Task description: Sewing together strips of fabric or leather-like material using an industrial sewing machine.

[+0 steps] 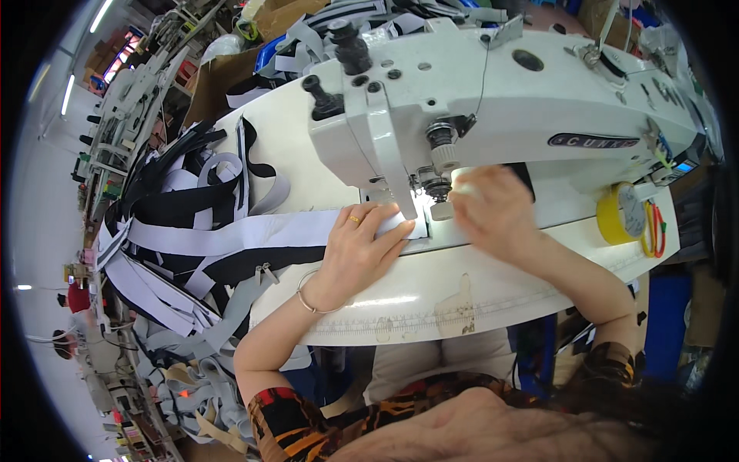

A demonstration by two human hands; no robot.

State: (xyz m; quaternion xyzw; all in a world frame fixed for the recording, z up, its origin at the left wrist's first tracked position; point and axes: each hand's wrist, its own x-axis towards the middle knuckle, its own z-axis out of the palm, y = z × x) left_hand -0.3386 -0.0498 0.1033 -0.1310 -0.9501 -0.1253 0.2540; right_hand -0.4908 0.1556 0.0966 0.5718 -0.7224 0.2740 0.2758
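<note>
My left hand [358,250], with a ring and a bangle, lies over the end of a long white fabric strip [285,231] on the sewing table. Its fingers and thumb are spread, pressing the strip down beside the lit needle area. Black fabric [265,263] shows along the strip's near edge. My right hand [499,214] is raised just right of the needle area of the white sewing machine [416,81], near its round metal parts. Motion smears its fingers, so whether they hold anything is unclear.
A tangled heap of black and white strips [181,215] covers the table's left end. On the right stand a yellow tape roll [622,214] and red-handled snips [657,231]. Grey strips [200,393] pile up below left. The table's curved front edge [385,339] runs before my lap.
</note>
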